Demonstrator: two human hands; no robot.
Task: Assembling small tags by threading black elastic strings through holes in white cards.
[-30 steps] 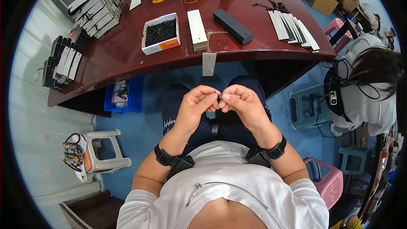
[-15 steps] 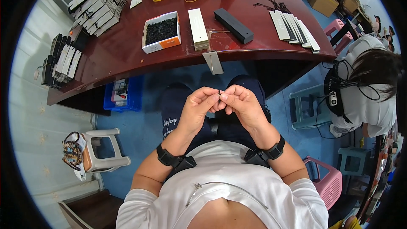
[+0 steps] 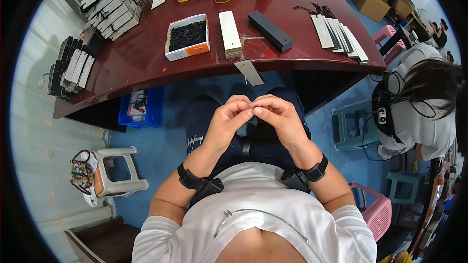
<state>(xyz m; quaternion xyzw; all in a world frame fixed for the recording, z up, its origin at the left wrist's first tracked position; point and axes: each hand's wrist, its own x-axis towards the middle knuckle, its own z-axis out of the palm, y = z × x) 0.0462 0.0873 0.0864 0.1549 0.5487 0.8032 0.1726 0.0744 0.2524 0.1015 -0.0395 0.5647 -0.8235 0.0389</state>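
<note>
Two hands, fingertips meeting: left hand (image 3: 228,119) and right hand (image 3: 279,118), each with thumb and forefinger drawn narrow (anything between them is hidden, so a hold cannot be told). One pale card (image 3: 249,72), at the near edge of the red-brown table (image 3: 146,63), just beyond the hands: long axis slanting, lower end toward the right. One stack of white strips (image 3: 227,28), on the table: long axis running near to far, holed end nearest.

- On the table (image 3: 146,66), the box (image 3: 196,49) lies left of the strip stack (image 3: 229,31), the bar (image 3: 269,30) right.
- A tag (image 3: 250,73) sits at the front edge, before the stack.
- Fanned strips (image 3: 336,35) lie far right, loose cords (image 3: 320,9) behind them.
</note>
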